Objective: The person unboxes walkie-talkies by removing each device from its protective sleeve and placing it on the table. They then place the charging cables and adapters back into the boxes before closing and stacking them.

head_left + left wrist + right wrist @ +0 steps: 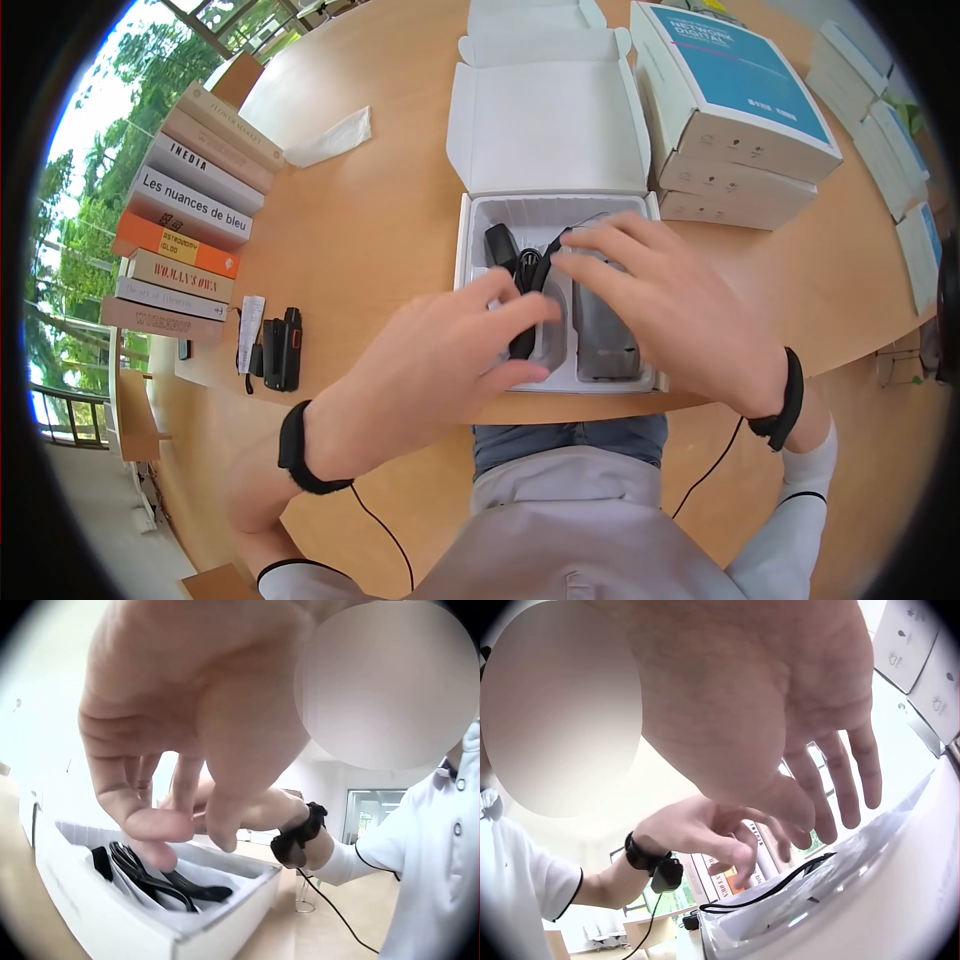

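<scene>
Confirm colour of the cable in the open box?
Black cable, lying in the white box; clearest in the head view.

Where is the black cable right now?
In the head view, the coiled black cable lies in the left compartment of the open white cardboard box, beside a grey device, under the left hand.

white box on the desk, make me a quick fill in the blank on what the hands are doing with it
1. The lid of the white box is ____.
2. Both hands, the left hand and the right hand, reach into the box over a ____ cable.
3. The stack of books lies on the person's ____ side.
4. The grey device in the tray lies under the ____ hand.

Missing words: open; black; left; right
</scene>
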Motion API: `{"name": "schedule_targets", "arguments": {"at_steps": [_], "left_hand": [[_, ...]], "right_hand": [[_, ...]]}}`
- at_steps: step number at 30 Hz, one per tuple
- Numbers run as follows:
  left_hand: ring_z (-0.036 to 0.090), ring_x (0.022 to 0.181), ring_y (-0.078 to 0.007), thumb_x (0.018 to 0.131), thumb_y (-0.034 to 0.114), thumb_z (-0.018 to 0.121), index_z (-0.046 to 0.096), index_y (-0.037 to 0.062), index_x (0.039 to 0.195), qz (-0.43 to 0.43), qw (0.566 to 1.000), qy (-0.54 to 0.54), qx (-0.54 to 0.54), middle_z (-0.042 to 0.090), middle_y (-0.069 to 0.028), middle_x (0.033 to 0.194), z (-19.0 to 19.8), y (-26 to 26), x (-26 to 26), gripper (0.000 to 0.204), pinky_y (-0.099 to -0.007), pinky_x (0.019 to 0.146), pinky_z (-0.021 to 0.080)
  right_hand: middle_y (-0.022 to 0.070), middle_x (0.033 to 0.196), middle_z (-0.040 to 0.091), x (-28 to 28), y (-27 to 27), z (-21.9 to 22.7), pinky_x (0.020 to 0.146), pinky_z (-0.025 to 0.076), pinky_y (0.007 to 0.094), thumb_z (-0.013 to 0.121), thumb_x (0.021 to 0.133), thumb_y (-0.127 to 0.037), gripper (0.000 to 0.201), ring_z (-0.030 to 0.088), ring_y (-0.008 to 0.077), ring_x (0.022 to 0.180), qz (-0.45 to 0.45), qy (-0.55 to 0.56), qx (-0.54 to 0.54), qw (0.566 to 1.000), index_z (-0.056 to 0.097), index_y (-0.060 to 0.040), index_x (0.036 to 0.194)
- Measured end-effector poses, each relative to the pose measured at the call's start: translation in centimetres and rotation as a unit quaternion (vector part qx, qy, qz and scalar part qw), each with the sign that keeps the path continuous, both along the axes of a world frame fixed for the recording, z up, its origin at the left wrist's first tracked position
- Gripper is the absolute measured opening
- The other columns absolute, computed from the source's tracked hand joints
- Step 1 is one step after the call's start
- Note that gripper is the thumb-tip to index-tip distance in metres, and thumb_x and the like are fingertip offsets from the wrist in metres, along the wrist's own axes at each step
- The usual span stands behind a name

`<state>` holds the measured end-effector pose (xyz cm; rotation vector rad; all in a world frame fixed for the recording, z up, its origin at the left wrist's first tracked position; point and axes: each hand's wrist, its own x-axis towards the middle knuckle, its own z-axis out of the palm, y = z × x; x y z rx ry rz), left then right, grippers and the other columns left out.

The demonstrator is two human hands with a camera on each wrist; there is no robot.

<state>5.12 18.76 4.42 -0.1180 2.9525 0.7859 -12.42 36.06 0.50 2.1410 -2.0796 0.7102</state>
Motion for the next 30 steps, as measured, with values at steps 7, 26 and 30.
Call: {"name": "schedule_targets", "arguments": {"at_steps": [7,26,30], "left_hand": [[0.064,0.080,-0.0329,0.089,0.011,0.077,0.065,0.0058,0.111,-0.003,0.995,0.085,-0.042,0.063,-0.0099,0.083,-3.9,0.3,-0.2,0.025,-0.0426,0.070,0.050],[0.066,0.074,-0.0113,0.094,0.029,0.075,0.066,-0.0025,0.106,0.254,0.962,0.042,0.091,0.067,-0.0061,0.089,-3.7,-13.7,-9.9,0.035,-0.0260,0.056,0.051],[0.066,0.080,-0.0109,0.095,0.013,0.068,0.064,-0.0003,0.102,0.219,0.954,0.126,0.162,0.068,-0.0062,0.091,-3.5,-12.3,-8.3,0.016,-0.0259,0.060,0.052]], "right_hand": [[0.0130,0.106,0.068,-1.6,-1.6,-1.8,0.094,0.052,0.0405,0.066,0.084,0.004,0.028,0.062,0.0314,0.109,0.009,0.010,0.047,0.999,0.066,0.0039,0.112],[0.0121,0.100,0.071,-0.5,3.9,2.7,0.077,0.056,0.0402,0.066,0.077,0.015,0.046,0.067,0.0325,0.092,-0.060,-0.064,-0.046,0.995,0.071,-0.0016,0.120],[0.0117,0.104,0.074,-0.9,5.4,3.1,0.075,0.057,0.0357,0.067,0.085,0.015,0.044,0.069,0.0276,0.089,-0.126,-0.104,-0.102,0.981,0.072,-0.0034,0.125]]}}
